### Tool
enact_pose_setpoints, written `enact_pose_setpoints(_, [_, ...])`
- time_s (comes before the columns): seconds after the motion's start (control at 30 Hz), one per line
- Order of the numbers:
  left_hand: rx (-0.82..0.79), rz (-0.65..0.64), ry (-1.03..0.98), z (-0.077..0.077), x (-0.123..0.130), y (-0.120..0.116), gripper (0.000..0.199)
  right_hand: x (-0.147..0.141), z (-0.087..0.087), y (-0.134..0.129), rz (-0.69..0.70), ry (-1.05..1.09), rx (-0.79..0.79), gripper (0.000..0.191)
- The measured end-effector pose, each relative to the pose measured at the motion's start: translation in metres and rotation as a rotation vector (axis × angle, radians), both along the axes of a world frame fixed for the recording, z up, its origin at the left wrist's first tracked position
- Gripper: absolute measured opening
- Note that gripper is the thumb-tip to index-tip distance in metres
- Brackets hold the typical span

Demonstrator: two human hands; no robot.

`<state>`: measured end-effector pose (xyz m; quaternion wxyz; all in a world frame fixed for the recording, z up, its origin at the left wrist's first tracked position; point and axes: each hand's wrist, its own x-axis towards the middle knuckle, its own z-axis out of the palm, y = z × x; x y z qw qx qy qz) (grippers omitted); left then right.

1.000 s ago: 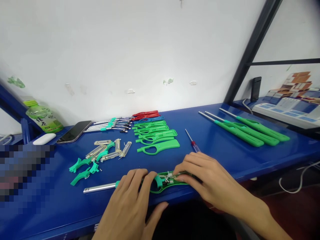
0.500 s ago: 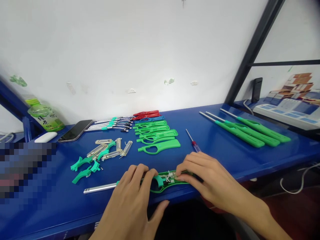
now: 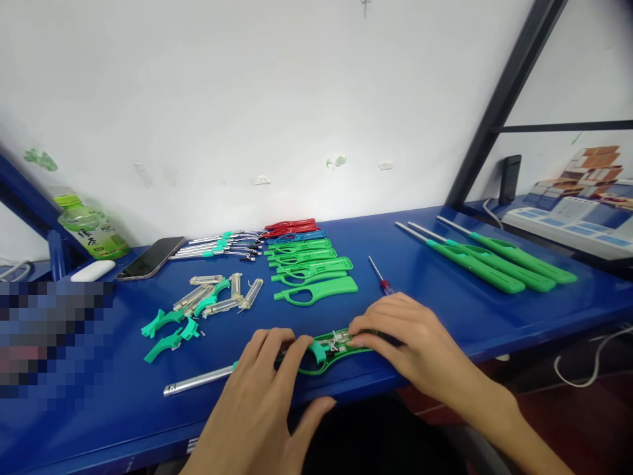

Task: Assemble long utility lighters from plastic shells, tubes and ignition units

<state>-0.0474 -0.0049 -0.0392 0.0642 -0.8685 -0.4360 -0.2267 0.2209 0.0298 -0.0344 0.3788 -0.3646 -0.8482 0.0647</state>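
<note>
Passage is left on table (image 3: 359, 237) between green shells (image 3: 332, 289) and green lighters (image 3: 502, 262), narrowed by screwdriver (image 3: 386, 286); left side is obstructed by clear tubes (image 3: 222, 306), front by open lighter (image 3: 339, 343).

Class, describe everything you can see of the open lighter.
The open lighter lies inner side up by the table's front edge. Its green plastic-looking shell holds a teal trigger and pale parts; a metal-looking tube points left. The left hand covers its neck; the right hand's fingers partly hide the other end.
</note>
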Motion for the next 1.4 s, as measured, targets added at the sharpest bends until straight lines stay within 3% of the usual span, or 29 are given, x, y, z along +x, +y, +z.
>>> enact_pose_setpoints(0.8, [-0.063,0.022,-0.084,0.0027,0.0022,0.0039,0.05,0.0019,-0.0035,0.0023,0.002,-0.01,0.002,0.01])
enact_pose_setpoints(1.4, [0.062,0.0,0.0,-0.0011,0.0002,-0.0017,0.047,0.0007,0.0011,0.0016,0.021,0.056,-0.073,0.004])
